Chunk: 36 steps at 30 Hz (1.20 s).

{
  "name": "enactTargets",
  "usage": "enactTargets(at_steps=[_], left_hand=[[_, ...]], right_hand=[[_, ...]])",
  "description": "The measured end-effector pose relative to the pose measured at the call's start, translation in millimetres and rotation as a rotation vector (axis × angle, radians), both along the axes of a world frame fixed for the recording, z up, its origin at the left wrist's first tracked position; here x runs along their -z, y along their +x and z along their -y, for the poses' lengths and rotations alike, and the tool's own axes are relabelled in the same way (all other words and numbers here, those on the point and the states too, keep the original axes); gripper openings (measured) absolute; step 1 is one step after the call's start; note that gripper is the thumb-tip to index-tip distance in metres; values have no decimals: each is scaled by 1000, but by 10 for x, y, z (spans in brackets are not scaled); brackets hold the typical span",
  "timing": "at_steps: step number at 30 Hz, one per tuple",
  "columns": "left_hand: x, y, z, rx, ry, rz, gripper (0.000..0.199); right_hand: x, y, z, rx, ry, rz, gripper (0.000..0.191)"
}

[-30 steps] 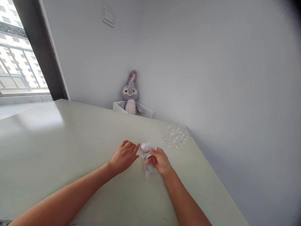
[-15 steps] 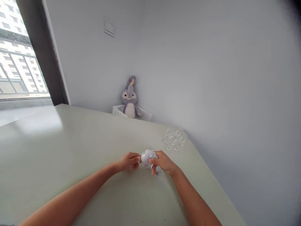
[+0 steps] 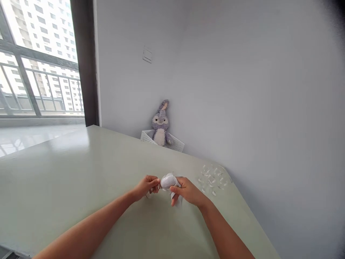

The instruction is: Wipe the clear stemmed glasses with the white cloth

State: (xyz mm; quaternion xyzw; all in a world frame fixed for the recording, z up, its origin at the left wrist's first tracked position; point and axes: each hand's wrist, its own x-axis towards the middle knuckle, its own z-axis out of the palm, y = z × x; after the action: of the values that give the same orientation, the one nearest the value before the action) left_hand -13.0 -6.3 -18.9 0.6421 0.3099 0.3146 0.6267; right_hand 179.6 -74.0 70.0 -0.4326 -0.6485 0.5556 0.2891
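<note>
My left hand (image 3: 147, 187) is closed, its fingertips pinching the narrow end of a small clear glass (image 3: 161, 185). A round clear edge shows just below those fingers. My right hand (image 3: 188, 191) is closed on a smooth white cloth (image 3: 169, 180), which bulges toward my left fingers. The cloth meets the glass between the two hands; how far it goes inside or around cannot be made out. A loose end of cloth hangs under my right fingers. Both hands are just above the pale table (image 3: 121, 162).
Several small clear glasses (image 3: 212, 178) stand grouped at the table's right edge, near the wall. Behind the far edge, a white perforated basket (image 3: 176, 144) holds a purple plush toy (image 3: 160, 126). A window (image 3: 40, 72) is at the far left.
The view has swung left and up, so the background sits further right and lower. Both hands stay together at the glass, and the cloth has shifted slightly in my right hand.
</note>
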Motion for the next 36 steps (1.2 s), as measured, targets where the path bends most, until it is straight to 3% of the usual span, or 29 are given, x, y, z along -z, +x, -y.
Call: enactTargets(at_steps=[5, 9, 13, 15, 17, 22, 24, 25, 27, 29, 33, 36], left_hand=[[136, 32, 82, 265, -389, 231, 54], [292, 54, 90, 444, -565, 266, 56], [305, 42, 15, 423, -610, 197, 56], [203, 4, -31, 349, -486, 110, 54], [50, -48, -58, 282, -251, -17, 51], [-228, -65, 17, -29, 737, -404, 38], [-227, -17, 59, -124, 998, -482, 34], [-212, 4, 68, -136, 1043, -507, 32], [-173, 20, 58, -127, 980, -524, 34], [-146, -5, 26, -47, 750, -467, 39], [-130, -85, 6, 369, 159, -208, 48], [-124, -74, 72, 607, -84, -122, 56]], right_hand=[[-103, 97, -162, -197, 15, 46, 31], [-72, 126, -206, -362, -46, 111, 26], [48, 112, -176, -282, -89, 62, 23], [153, 121, -143, -180, -130, -6, 27], [272, 140, -112, -45, -173, -69, 32], [500, 107, -60, 397, -268, -250, 38], [533, 30, -23, 517, -351, -327, 39], [535, -15, 5, 554, -382, -357, 39], [502, -99, 78, 559, -373, -364, 39], [410, -150, 169, 462, -267, -256, 35], [116, -132, 379, 153, 3, 107, 15], [2, -62, 535, 20, 70, 171, 9]])
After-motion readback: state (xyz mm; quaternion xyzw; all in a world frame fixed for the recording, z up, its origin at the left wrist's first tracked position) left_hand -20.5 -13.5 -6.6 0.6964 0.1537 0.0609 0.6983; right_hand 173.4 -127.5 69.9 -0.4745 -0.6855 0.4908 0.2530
